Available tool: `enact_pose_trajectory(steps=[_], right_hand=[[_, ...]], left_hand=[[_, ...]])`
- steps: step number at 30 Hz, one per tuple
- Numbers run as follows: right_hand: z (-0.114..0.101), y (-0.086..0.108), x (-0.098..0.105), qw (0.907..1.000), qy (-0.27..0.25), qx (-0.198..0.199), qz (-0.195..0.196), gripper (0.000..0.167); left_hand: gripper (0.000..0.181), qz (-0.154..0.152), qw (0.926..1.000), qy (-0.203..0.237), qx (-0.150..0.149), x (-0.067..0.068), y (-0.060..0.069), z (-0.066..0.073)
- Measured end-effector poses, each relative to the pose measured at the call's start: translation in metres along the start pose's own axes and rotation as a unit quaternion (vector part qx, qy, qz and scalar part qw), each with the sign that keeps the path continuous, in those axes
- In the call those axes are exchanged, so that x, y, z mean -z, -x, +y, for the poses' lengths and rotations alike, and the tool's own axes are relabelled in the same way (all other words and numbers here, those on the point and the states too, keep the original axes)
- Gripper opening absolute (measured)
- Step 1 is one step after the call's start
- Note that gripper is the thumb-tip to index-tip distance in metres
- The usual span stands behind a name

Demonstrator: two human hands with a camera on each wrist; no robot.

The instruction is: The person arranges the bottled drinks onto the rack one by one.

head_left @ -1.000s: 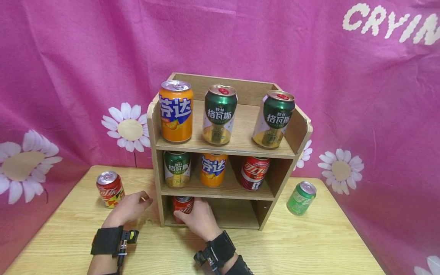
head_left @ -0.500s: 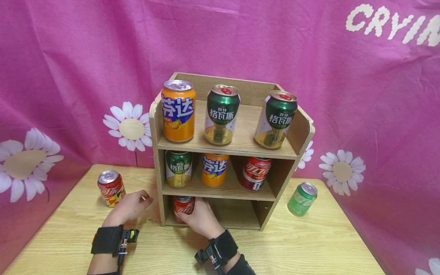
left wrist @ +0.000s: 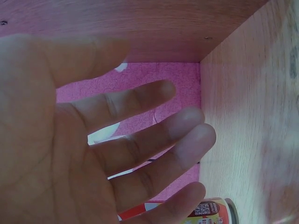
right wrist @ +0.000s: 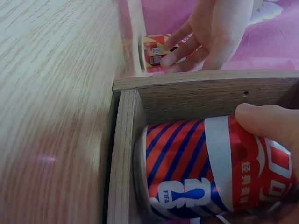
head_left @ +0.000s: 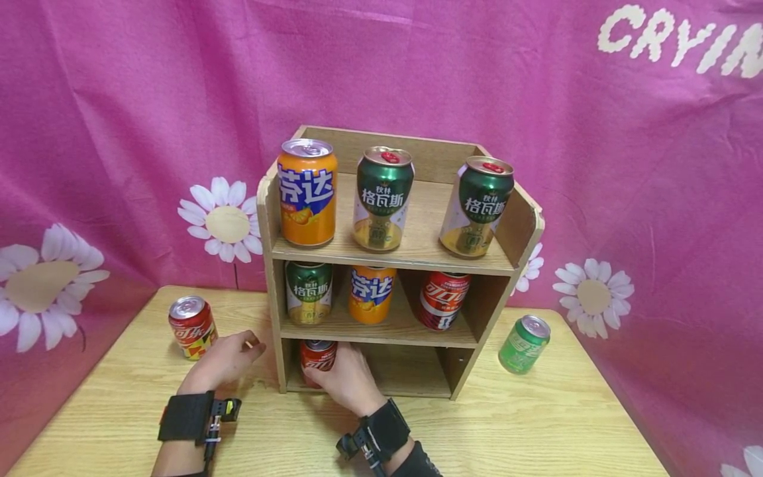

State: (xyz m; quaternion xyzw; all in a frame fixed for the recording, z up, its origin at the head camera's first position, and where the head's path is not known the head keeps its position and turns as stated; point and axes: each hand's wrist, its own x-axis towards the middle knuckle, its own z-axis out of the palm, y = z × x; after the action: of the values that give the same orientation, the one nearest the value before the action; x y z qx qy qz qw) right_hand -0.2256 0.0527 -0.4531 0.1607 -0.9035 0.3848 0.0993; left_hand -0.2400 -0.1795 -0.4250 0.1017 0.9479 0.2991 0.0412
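Inside the bottom compartment of the wooden shelf (head_left: pixel 411 373), my right hand (head_left: pixel 352 383) grips a red cola can (head_left: pixel 316 361) near the left wall. The right wrist view shows that can (right wrist: pixel 187 163) with its striped lower part and my thumb across its side; the other fingers are mostly hidden. My left hand (head_left: pixel 225 361) hovers over the table left of the shelf, its fingers apart and loosely bent, holding nothing. Behind it stands another red cola can (head_left: pixel 192 327) with a yellow checked pattern. In the left wrist view my left palm (left wrist: pixel 28 140) faces the shelf side.
On the top shelf stand an orange soda can (head_left: pixel 306 192) and two green-and-white cans, one in the middle (head_left: pixel 383 199). The middle shelf holds a green can (head_left: pixel 308 293), an orange can (head_left: pixel 371 295) and a red can (head_left: pixel 444 300). A light green can (head_left: pixel 524 344) stands right of the shelf.
The head view shifts slightly. Both hands and the red can in the right hand stay in nearly the same place.
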Motion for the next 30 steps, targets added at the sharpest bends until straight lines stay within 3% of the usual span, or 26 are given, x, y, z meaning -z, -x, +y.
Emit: enact_pose_trajectory(steps=[8,12,17,22,30], right_hand=[[-0.006,0.001,-0.002,0.9995,0.009,-0.013,0.026,0.057],[-0.003,-0.001,0.0,0.9985,-0.053,-0.013,0.004,0.062],[0.005,-0.003,0.009,0.9906,-0.13,-0.004,-0.044,0.067],[0.011,-0.005,0.011,0.9901,-0.124,0.011,-0.066,0.065],[0.014,-0.006,0.01,0.9917,-0.11,0.026,-0.061,0.06]], left_hand=[[0.029,-0.003,1.0,0.003,0.005,0.0,-0.001,0.0],[0.03,-0.006,0.9999,0.005,0.01,0.0,-0.001,0.0],[0.03,-0.003,1.0,0.002,0.008,-0.001,-0.001,-0.002],[0.03,-0.003,1.0,0.003,0.007,-0.001,-0.001,-0.003],[0.03,-0.01,0.9999,0.007,0.012,0.0,0.0,-0.001]])
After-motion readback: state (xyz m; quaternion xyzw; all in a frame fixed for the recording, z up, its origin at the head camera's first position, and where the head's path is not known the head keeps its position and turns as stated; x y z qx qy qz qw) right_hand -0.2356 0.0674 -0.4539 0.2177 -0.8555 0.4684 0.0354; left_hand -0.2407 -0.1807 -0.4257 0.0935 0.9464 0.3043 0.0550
